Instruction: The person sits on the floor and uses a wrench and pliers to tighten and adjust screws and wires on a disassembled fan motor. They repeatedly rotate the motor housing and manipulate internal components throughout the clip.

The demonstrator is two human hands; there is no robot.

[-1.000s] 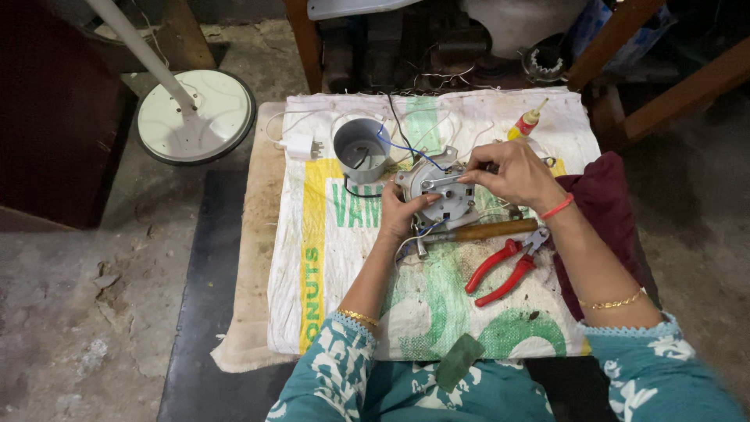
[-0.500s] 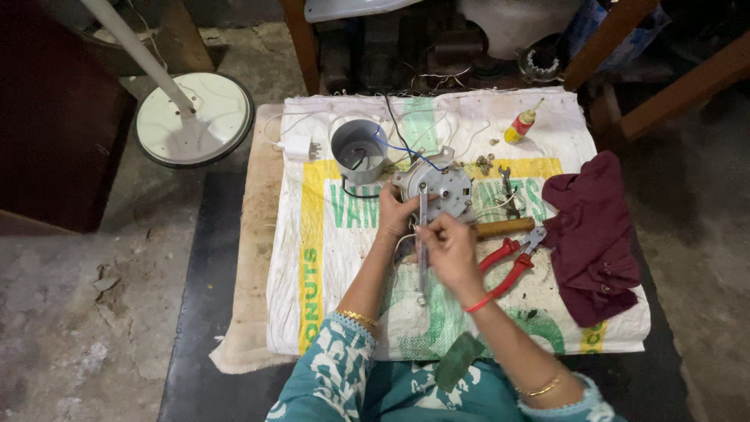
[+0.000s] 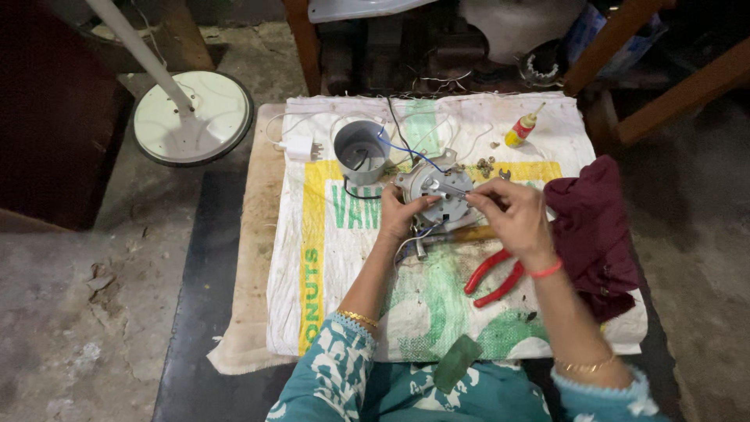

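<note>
Near the middle of the worktop [image 3: 250,234], toward its far edge, a grey metal motor housing [image 3: 437,191] rests on a printed white sack [image 3: 344,258]. The left hand [image 3: 402,215] cups the housing's near-left side, fingers curled against it. The right hand [image 3: 512,219] reaches in from the right, fingers pressed together, pinching a thin metal tool [image 3: 451,187] laid across the housing's top. Red-handled pliers [image 3: 492,277] lie just nearer, a grey cup [image 3: 361,152] at the far left, a maroon cloth [image 3: 594,227] at the right edge.

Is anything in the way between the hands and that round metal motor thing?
No. The left hand already grips the motor at its side, and the right hand touches it from the right.
</note>
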